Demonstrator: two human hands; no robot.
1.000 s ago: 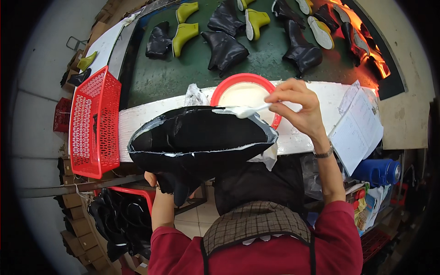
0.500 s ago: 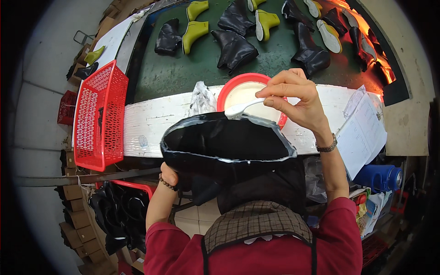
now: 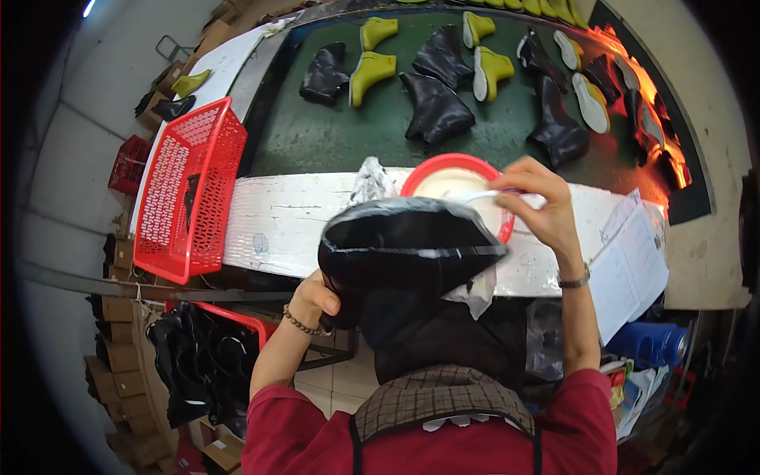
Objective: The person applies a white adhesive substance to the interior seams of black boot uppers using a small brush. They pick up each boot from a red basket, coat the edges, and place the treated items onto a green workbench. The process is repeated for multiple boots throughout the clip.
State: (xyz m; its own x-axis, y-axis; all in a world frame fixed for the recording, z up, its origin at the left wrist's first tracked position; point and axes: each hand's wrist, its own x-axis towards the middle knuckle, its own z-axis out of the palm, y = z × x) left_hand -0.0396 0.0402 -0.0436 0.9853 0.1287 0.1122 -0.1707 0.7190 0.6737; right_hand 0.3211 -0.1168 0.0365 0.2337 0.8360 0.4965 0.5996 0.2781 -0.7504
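While the left hand (image 3: 315, 294) is clenched around the lower part of a black boot upper (image 3: 408, 249), propping it sole-side up above the lap, the grip sits far to one end, so the glossy piece could tip or roll toward the right; that is a judgement from the off-centre hold. A whitish line shows along the upper's front edge, probably adhesive, and a tilt could smear it onto the dark apron (image 3: 443, 396) or the red sleeves. Just beyond, the right hand (image 3: 542, 207) has its fingers pinched on a thin white brush (image 3: 483, 198), whose tip is over the red bowl (image 3: 443, 165) of pale glue. The bowl stands on the white-wrapped bench edge (image 3: 285, 222), touching or nearly touching the raised upper; a nudge from the boot could shove it or slop its contents. A loaded brush carried across the gap might drip onto the bench or the crumpled plastic (image 3: 370, 180) beside the bowl. Loose papers (image 3: 637, 269) lie to the right, close enough to catch a stray drop. At left a red mesh basket (image 3: 186, 190) overhangs the bench. Farthest off, black and yellow-green boot uppers (image 3: 435, 107) lie spaced on the green conveyor belt (image 3: 317, 138), with an orange glow at its far right.
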